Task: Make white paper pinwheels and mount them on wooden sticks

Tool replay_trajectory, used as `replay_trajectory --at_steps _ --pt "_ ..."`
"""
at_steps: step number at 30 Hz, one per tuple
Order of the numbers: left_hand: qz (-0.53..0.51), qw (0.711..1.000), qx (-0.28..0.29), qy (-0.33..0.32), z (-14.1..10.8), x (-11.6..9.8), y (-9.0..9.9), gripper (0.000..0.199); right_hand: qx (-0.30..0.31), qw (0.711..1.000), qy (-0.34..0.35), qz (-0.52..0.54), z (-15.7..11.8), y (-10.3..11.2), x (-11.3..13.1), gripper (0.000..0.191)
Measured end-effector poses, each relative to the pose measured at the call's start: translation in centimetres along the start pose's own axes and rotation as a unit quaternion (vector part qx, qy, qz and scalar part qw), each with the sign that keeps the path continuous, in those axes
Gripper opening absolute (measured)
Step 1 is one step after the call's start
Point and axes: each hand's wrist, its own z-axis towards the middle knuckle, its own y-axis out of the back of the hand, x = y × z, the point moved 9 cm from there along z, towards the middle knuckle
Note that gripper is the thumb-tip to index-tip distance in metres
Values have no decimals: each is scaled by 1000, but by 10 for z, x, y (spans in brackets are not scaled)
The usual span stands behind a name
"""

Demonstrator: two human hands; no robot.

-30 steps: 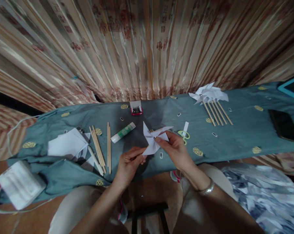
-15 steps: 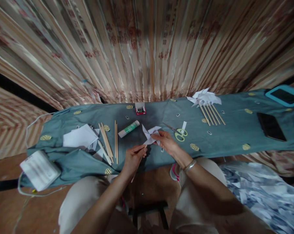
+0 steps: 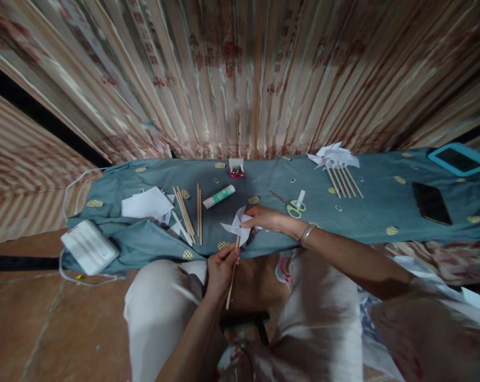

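A white paper pinwheel (image 3: 238, 223) on a thin wooden stick (image 3: 232, 281) is held over the table's front edge. My left hand (image 3: 220, 270) is closed round the stick below the blades. The stick's lower end points down between my knees. At the pinwheel's right side, the fingers of my right hand (image 3: 263, 218) are closed on a paper blade; their tips are partly hidden. Beyond my hands lie a glue stick (image 3: 219, 197) and a small red box (image 3: 236, 171) of metal pins or tacks. Green-handled scissors (image 3: 294, 208) rest beside a paper strip (image 3: 300, 198).
Left on the cloth-covered table (image 3: 259, 183) are loose wooden sticks (image 3: 185, 212), white paper sheets (image 3: 146, 204) and a white box-shaped device (image 3: 89, 247) with a cable. Several finished pinwheels (image 3: 337, 159), a dark phone (image 3: 431, 203) and a blue-framed tablet (image 3: 460, 159) lie right.
The pinwheel's stick is more upright, and its blades have turned. My right hand has shifted round the blades, with its forearm lying flatter. The camera view has shifted a little.
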Motion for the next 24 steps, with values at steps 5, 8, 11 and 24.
replay_trajectory --at_steps 5,8,11,24 --pt "-19 999 -34 28 -6 23 9 34 30 983 -32 -179 11 -7 4 13" --pt "-33 997 -48 47 -9 31 12 34 47 957 -38 -285 15 -12 12 15" --pt "-47 995 -58 63 -11 36 12 34 63 924 -37 -376 15 -18 21 11" --pt "-109 984 -28 138 -16 48 2 42 89 885 -61 -453 18 -24 25 5"
